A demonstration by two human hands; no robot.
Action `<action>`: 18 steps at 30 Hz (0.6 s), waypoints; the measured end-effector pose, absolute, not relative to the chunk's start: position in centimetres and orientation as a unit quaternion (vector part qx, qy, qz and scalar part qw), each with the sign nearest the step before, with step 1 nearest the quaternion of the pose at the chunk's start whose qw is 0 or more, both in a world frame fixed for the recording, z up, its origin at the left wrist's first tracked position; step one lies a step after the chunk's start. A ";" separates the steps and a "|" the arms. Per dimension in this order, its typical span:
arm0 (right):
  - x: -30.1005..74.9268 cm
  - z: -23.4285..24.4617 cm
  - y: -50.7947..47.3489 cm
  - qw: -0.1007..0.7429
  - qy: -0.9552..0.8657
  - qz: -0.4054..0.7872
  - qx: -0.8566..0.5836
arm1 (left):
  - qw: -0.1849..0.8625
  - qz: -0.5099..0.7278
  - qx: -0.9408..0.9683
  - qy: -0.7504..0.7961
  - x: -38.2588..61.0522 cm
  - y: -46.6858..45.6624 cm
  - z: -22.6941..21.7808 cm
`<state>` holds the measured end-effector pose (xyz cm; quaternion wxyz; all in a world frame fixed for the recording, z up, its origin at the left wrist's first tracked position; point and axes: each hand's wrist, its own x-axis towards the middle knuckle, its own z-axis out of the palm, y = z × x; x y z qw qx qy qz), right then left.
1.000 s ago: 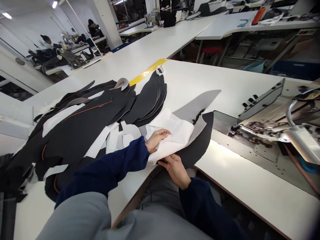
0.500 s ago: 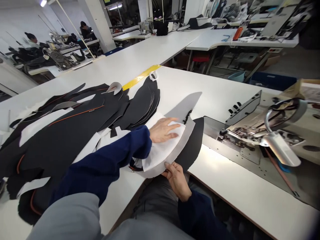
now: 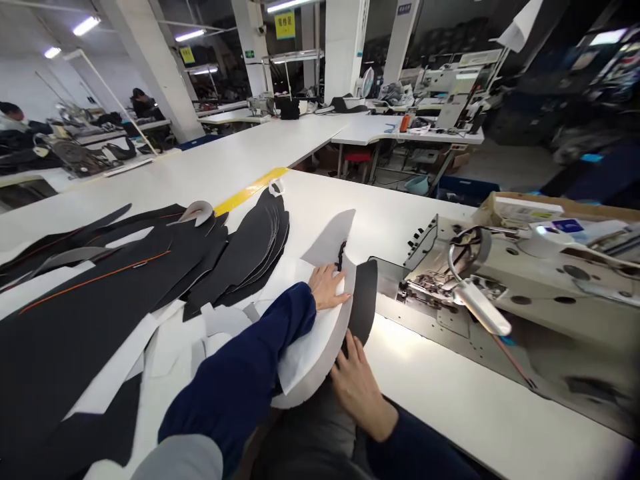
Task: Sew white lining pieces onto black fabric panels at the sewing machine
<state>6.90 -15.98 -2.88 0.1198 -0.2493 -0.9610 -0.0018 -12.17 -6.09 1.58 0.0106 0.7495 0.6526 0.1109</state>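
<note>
My left hand (image 3: 327, 288) lies flat, fingers stretched out, on a white fabric piece (image 3: 310, 347) at the table's near edge. That piece rests on a curved grey-white panel (image 3: 327, 243) and a black panel (image 3: 364, 308). My right hand (image 3: 356, 385) sits at the lower edge of the stack, fingers reaching under the black panel and the white piece; what they grip is partly hidden. Both sleeves are dark blue.
Stacks of black cut fabric (image 3: 250, 257) with orange piping (image 3: 95, 280) cover the table's left. A sewing machine (image 3: 500, 280) stands on the right, a cardboard box (image 3: 530, 210) behind it. A yellow strip (image 3: 247, 192) marks the table joint. Other people work at far-left tables.
The view has tilted up and shifted. My left hand has slid back along the white piece toward me. My right hand has moved up to the stack's lower edge.
</note>
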 end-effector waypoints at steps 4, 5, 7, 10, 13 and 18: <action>4.8 -3.9 -18.3 0.146 -0.959 -0.008 -0.243 | 0.075 0.114 0.731 0.668 -10.8 -5.2 1.2; 4.5 -4.1 -18.7 0.153 -0.959 0.007 -0.239 | 0.093 0.114 0.725 0.673 -10.4 -4.8 1.2; 4.2 -4.4 -19.2 0.173 -0.956 0.055 -0.231 | 0.114 0.119 0.718 0.676 -9.5 -3.7 1.2; 4.7 -4.8 -18.6 0.191 -0.950 0.126 -0.211 | 0.114 0.129 0.733 0.659 -7.7 -2.1 1.3; 5.9 -4.9 -16.7 0.191 -0.947 0.145 -0.216 | 0.095 0.115 0.751 0.643 -6.2 -2.1 0.9; 6.9 -5.8 -17.2 0.232 -0.898 0.250 -0.278 | 0.088 0.094 0.764 0.632 -5.8 -5.5 0.0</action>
